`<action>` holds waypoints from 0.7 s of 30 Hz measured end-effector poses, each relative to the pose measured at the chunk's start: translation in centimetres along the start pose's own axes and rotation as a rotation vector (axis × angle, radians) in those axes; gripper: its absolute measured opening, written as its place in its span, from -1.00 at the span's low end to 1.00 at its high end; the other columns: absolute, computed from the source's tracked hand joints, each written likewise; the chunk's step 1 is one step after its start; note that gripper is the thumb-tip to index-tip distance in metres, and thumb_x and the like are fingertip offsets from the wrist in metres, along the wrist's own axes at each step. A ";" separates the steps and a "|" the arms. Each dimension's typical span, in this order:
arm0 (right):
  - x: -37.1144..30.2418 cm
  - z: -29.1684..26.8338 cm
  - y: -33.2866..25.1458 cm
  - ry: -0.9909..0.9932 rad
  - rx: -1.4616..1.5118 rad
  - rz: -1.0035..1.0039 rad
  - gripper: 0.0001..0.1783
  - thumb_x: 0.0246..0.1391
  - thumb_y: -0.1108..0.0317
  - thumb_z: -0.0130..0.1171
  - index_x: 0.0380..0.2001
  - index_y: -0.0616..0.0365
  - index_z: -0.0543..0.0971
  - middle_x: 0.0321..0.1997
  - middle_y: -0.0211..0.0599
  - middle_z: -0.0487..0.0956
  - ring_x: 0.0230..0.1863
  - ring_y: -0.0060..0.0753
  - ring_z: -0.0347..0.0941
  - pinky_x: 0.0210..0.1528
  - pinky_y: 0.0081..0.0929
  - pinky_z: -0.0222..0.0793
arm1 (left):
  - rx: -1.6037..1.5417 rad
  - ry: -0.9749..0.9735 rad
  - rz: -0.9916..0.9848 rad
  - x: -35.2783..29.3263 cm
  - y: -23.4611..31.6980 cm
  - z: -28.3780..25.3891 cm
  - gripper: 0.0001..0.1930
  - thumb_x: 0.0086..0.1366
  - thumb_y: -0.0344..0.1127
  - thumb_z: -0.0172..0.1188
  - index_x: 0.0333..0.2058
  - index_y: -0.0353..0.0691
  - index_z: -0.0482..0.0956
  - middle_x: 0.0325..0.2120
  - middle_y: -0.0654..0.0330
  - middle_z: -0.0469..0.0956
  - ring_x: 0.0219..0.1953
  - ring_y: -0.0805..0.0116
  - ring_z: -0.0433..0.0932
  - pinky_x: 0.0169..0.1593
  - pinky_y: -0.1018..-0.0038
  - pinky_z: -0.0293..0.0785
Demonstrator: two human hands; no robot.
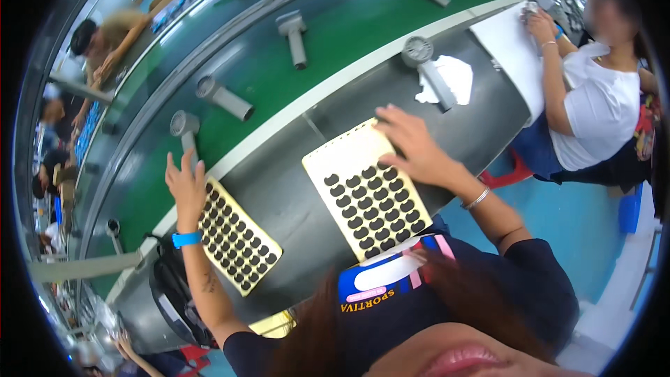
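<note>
My left hand [185,190] reaches over the edge of the green conveyor with its fingers apart. Just beyond its fingertips lies a grey hair-dryer-shaped part [184,126] with a round head and a handle. Beneath that wrist is a pale yellow sheet [263,232] covered in black round stickers. My right hand [419,148] hovers at the upper right of a larger sticker sheet [321,160], fingers bent and spread. Black stickers fill its lower part, while the upper part is bare backing. Whether a sticker clings to a right fingertip is too small to see.
More grey parts [225,99] lie spaced along the green conveyor [258,91]. Another grey part [429,70] rests on white paper [457,80] on the dark bench. A black bag [174,293] sits at the left. A co-worker [593,98] works at the right.
</note>
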State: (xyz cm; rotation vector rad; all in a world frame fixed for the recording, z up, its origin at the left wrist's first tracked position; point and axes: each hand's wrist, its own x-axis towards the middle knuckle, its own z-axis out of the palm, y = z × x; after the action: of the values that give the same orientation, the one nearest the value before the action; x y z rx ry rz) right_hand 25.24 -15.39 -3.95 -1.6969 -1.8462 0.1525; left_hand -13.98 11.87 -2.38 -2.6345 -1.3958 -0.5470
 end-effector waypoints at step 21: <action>0.8 1.2 2.0 -0.155 -0.139 0.013 -0.37 0.20 -0.05 -0.05 0.26 -0.05 0.21 0.39 -0.19 0.10 0.40 -0.18 -0.01 0.36 -0.10 -0.14 | 0.124 0.247 0.078 10.3 6.4 4.7 -0.52 0.30 -0.02 0.03 0.11 -0.12 0.38 0.08 -0.08 0.35 0.13 -0.10 0.26 0.16 0.15 0.19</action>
State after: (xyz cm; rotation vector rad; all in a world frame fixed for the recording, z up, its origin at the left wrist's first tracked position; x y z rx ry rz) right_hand 26.38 -13.91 -5.54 -1.8367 -1.9999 0.1681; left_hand -2.21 17.42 -2.58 -2.4161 -1.2076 -0.7224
